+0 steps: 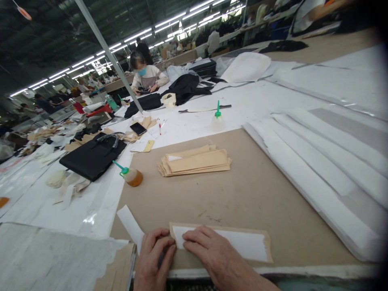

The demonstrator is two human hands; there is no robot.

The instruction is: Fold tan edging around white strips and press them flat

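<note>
A tan strip with a white strip on top lies at the front edge of the brown board. My right hand rests on the white strip near its left end, fingers stretched out and pressing flat. At the left end of the tan strip, my left hand has its fingers curled, with thumb and fingertips together at the strip's corner. Another white strip sticks out up and left from behind my left hand. Further back on the board is a stack of tan pieces.
A glue bottle leans at the board's left edge, and another bottle stands behind the board. Long white sheets lie at right. A black bag, a phone and a pole are at left. A person sits across the table.
</note>
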